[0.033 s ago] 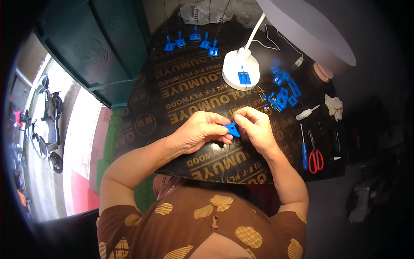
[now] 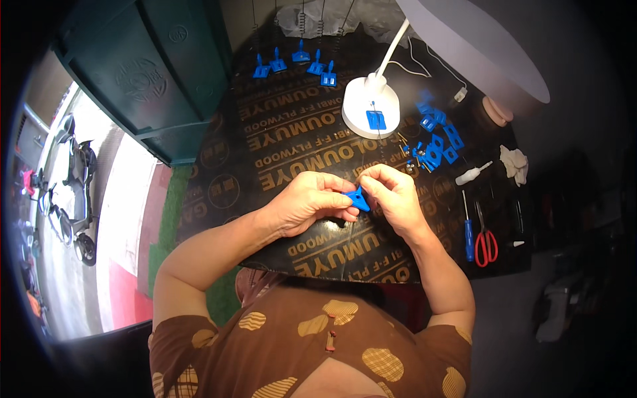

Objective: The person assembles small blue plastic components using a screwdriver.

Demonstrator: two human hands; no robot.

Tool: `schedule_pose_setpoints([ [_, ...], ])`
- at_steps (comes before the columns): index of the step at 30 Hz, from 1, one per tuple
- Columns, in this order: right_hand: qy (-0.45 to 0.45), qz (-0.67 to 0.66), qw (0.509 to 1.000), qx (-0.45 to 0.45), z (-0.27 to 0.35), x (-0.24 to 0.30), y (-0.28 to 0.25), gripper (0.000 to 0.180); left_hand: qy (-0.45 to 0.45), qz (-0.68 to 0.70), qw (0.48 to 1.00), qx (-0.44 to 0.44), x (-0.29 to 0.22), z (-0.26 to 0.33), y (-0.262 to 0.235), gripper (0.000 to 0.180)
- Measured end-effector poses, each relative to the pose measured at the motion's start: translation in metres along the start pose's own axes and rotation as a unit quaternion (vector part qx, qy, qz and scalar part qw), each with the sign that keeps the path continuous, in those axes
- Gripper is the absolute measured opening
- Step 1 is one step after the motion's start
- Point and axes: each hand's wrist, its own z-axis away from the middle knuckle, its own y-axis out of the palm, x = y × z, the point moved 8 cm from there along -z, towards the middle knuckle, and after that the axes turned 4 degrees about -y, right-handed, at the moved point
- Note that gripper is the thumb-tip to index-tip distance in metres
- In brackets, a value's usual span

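No visible shift | left hand (image 2: 310,202) pinching blue piece (image 2: 359,199) | right hand (image 2: 395,199): grip unclear | lamp base (image 2: 354,101) bears blue clip (image 2: 376,120)

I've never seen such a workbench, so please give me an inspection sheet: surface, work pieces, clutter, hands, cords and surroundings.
Surface: black tabletop with yellow lettering.
Work pieces: one blue piece in hand; five blue parts with springs beyond; a blue pile at right.
Clutter: screwdriver, red-handled scissors, crumpled white cloth.
Grip: left hand pinches the blue piece; right hand has fingers at its tip, exact hold unclear.
Cords: white cord with plug near the lamp.
Surroundings: green door, motorbike at left.
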Motion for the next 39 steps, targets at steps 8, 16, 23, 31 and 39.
schedule_pose_setpoints([
  [8,-0.005,0.024,1.000,0.016,0.001,0.003,0.002,0.013,0.030,-0.037,0.999,-0.003,-0.005,0.001,0.002,0.039],
  [16,-0.005,0.030,0.999,0.018,0.000,0.005,-0.001,0.014,0.058,-0.032,0.997,-0.041,-0.005,0.001,-0.005,0.033],
  [23,0.016,0.020,1.000,0.012,0.001,0.005,-0.001,0.013,0.107,-0.001,0.989,-0.102,-0.012,0.001,-0.012,0.027],
  [31,-0.002,0.047,0.999,0.008,0.004,0.009,0.007,0.012,0.102,-0.019,0.992,-0.075,-0.010,-0.003,-0.015,0.038],
  [39,-0.047,0.079,0.996,-0.014,0.006,0.016,0.007,0.013,0.121,-0.084,0.989,-0.023,-0.014,0.000,0.005,0.047],
])
